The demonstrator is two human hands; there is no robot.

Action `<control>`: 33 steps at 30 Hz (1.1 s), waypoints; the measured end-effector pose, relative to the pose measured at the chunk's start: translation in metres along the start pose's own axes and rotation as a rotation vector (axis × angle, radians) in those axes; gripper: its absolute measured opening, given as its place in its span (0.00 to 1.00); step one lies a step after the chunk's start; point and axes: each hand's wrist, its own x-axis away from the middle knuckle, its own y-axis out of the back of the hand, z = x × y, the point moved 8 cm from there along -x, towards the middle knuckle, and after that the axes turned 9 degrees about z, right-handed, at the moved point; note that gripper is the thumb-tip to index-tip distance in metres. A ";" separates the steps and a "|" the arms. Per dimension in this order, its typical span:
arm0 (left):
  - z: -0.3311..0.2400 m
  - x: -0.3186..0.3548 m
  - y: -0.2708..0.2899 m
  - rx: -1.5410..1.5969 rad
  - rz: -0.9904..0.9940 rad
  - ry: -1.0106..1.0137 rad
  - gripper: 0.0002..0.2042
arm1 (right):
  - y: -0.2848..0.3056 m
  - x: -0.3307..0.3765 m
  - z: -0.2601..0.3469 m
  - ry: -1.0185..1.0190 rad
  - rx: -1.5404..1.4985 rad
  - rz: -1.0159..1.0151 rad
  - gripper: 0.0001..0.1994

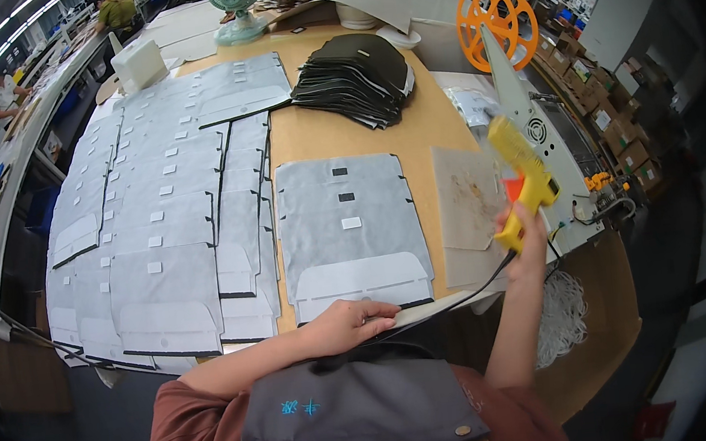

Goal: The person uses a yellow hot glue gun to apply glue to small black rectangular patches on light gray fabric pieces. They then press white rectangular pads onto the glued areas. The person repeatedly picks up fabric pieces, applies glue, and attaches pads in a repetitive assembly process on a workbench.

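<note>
My right hand [526,241] is wrapped round the handle of a yellow glue gun [530,185], slightly blurred, with an orange-red trigger and a dark cord. It is raised over the right side of the table, by a brownish translucent sheet [465,209]. At the front edge lies my left hand [348,324], fingers stretched to the right, beside the black-trimmed lower edge of a light grey fabric panel [350,234]. This panel lies flat, bearing two dark patches and one white patch in a column. Nothing shows in my left hand.
Rows of overlapping grey panels [163,296] cover the left of the table. A stack of dark pieces [355,78] sits at the back. Behind stands a green fan [238,9]. An orange reel [498,26] on a machine [547,144] flanks the right side.
</note>
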 end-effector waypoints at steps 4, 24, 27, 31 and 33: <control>0.004 0.020 -0.003 -0.011 0.222 0.085 0.17 | 0.008 -0.044 0.071 0.176 -0.098 0.091 0.15; 0.020 0.023 0.078 -0.348 0.208 -0.012 0.10 | -0.055 -0.113 0.088 0.250 0.049 0.456 0.31; 0.016 0.004 0.112 -0.568 0.006 -0.087 0.11 | -0.069 -0.097 0.051 0.109 0.244 0.578 0.31; 0.019 -0.013 0.155 -0.914 -0.343 -0.181 0.12 | -0.111 -0.058 -0.012 -0.218 0.317 0.690 0.30; 0.025 -0.017 0.164 -1.028 -0.424 -0.215 0.12 | -0.123 -0.044 -0.040 -0.331 0.381 0.708 0.29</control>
